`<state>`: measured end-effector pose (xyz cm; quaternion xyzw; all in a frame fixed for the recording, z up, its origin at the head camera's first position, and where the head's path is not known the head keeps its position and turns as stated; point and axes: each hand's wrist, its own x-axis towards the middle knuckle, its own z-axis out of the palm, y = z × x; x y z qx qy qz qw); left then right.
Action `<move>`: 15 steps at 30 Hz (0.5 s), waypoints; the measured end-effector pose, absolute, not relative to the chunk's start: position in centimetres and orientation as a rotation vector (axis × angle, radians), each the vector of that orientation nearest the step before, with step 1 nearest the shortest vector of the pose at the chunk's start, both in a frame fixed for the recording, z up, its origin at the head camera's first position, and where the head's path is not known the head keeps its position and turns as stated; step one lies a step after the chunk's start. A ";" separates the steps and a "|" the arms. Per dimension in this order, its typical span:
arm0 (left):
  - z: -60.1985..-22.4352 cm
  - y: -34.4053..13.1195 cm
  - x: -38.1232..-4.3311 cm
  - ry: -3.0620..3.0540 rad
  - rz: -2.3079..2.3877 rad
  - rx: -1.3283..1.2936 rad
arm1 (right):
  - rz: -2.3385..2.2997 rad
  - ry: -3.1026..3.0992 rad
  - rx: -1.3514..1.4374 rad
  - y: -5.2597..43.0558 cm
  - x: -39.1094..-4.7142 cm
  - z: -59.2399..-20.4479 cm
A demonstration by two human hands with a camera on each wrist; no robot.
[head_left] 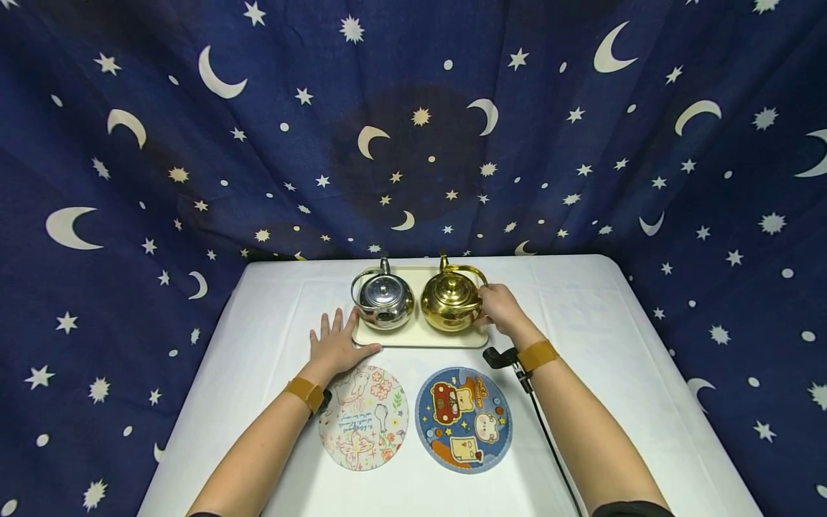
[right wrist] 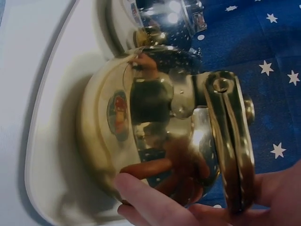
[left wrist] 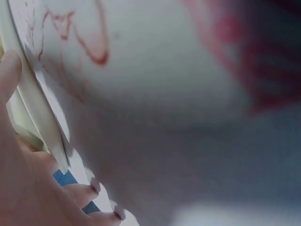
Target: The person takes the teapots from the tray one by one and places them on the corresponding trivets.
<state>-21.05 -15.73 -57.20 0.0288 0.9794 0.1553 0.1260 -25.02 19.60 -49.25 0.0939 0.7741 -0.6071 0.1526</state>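
A gold teapot [head_left: 451, 305] and a silver teapot [head_left: 388, 301] stand side by side on a cream tray [head_left: 420, 337], spouts toward the back. Both handles are swung down to the side. My right hand [head_left: 502, 309] is at the gold teapot's right side, by its handle. In the right wrist view, its fingers [right wrist: 150, 200] reach past the lowered handle [right wrist: 230, 150] toward the shiny body, fairly straight. My left hand [head_left: 336, 345] lies spread at the tray's front left corner, thumb along the front edge; the left wrist view shows the thumb against the rim [left wrist: 35, 94].
Two round mats lie in front of the tray: a pale floral one [head_left: 363, 445] on the left and a blue cartoon one [head_left: 464, 459] on the right. A black cable [head_left: 549, 431] runs along the right forearm. Behind the white table [head_left: 562, 301] hangs a starry blue curtain [head_left: 549, 143].
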 end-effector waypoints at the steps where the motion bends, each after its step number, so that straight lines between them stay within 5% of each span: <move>1: -57.2 -15.7 -21.0 2.854 0.454 0.083 | -1.745 2.216 0.269 19.6 -24.9 -49.2; 15: -56.9 -15.7 -21.0 2.840 0.443 0.079 | -1.749 2.196 0.213 20.0 -23.3 -47.7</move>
